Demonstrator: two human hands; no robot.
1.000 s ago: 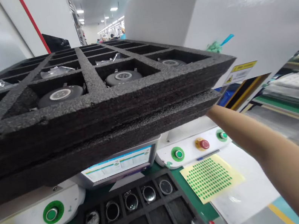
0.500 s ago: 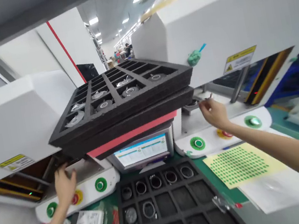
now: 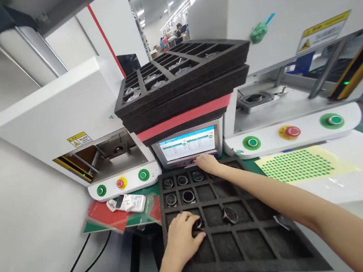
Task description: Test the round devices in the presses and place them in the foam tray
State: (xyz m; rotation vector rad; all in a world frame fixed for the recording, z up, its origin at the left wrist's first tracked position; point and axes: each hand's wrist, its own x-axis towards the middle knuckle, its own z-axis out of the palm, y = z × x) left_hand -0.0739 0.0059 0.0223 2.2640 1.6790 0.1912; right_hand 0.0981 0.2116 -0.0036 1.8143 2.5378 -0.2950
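Note:
My left hand (image 3: pixel 184 235) is over the black foam tray (image 3: pixel 272 262), its thumb and fingers curled round a dark round watch case (image 3: pixel 198 222) in one compartment. Another watch case (image 3: pixel 230 215) leans in a compartment to the right. Several more lie in the two far rows, among them a black-faced one (image 3: pixel 188 196). My right hand (image 3: pixel 208 164) reaches across to the tray's far edge, just below the monitor (image 3: pixel 190 146). Its fingers are bent and close together; whatever they hold is hidden. The right forearm covers part of the far row.
Stacked foam trays (image 3: pixel 183 87) overhang the monitor. A left press (image 3: pixel 117 151) and a right press (image 3: pixel 255 98) flank it, with green and red buttons. A sheet of green stickers (image 3: pixel 298 166) lies right; a white device (image 3: pixel 135 202) on red sheets lies left.
Both hands have left the presses and come to the foam tray, the left at a near compartment, the right at the far edge. The camera view has also shifted.

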